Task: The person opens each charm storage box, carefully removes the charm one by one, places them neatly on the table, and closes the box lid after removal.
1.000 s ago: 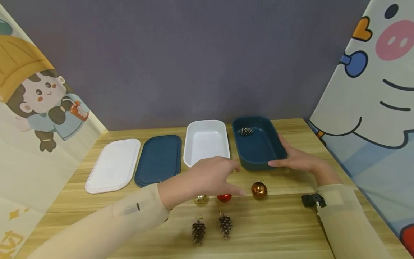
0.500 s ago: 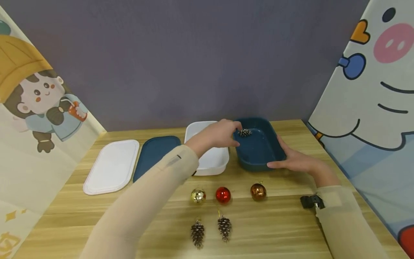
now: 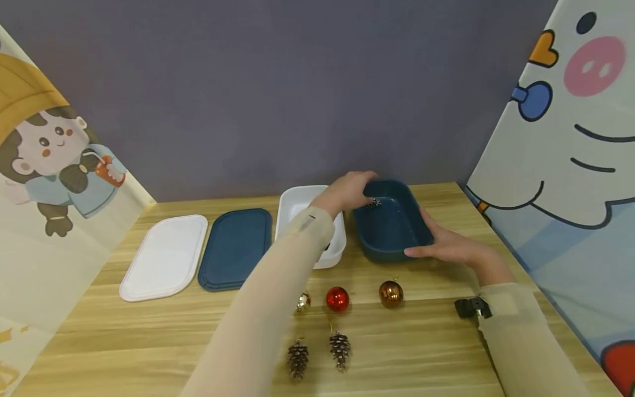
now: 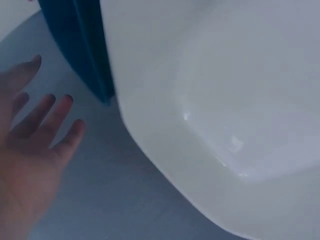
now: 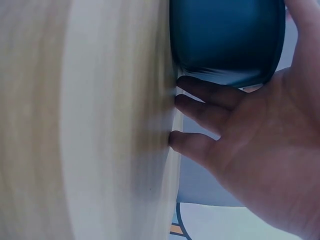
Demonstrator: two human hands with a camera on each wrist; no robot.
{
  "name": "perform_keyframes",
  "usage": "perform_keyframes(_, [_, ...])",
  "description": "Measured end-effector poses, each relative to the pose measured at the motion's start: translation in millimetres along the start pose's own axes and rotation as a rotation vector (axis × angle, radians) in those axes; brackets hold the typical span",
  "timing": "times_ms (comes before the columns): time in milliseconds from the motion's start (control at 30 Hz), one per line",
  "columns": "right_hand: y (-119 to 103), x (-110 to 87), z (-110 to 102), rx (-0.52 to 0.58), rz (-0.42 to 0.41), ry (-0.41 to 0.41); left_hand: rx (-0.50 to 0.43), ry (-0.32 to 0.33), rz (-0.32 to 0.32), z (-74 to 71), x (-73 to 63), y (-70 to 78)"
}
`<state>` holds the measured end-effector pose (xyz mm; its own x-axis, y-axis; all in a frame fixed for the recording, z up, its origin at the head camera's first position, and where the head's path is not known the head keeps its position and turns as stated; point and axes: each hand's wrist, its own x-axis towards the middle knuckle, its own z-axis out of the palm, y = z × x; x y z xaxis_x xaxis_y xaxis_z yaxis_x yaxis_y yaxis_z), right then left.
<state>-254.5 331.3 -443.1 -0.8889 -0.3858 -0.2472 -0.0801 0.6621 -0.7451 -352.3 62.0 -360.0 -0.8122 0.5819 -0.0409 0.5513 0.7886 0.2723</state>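
Observation:
The dark blue container (image 3: 394, 231) stands at the back right of the table with a small pine cone (image 3: 375, 202) inside, partly covered by my left hand. My left hand (image 3: 349, 189) reaches to its far left corner, right at the rim. In the left wrist view, the fingers (image 4: 62, 110) are spread beside the blue wall and hold nothing. My right hand (image 3: 448, 244) rests against the container's right side, thumb at the near corner. The right wrist view shows its extended fingers (image 5: 200, 112) low along the wall, close to the table.
A white container (image 3: 337, 253) stands left of the blue one, partly behind my left arm. Farther left lie a blue lid (image 3: 235, 248) and a white lid (image 3: 166, 256). Nearer are gold (image 3: 303, 301), red (image 3: 338, 299) and brown (image 3: 391, 294) baubles, plus two pine cones (image 3: 339, 350).
My left hand has moved from above the baubles, forward and up to the far left corner of the blue container. My right hand has stayed at the container's right side.

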Motion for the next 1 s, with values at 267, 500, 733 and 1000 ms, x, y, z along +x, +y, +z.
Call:
perform_keyframes(267, [3.0,5.3,5.9,0.006,0.005,0.0,-0.025,-0.051,-0.057,19.9,21.5,-20.1])
perform_keyframes(500, [-1.4,1.5,2.9,0.003,0.015,-0.003,0.095,-0.108,-0.039,29.4,39.4,-15.5])
perform_keyframes(733, [0.8,1.6,1.4,-0.021,0.024,0.001,0.201,-0.222,-0.01,40.7,44.4,-3.4])
perform_keyframes(1000, [4.4,1.6,1.3,-0.018,0.019,0.008,0.15,-0.245,0.064,47.6,43.1,2.5])
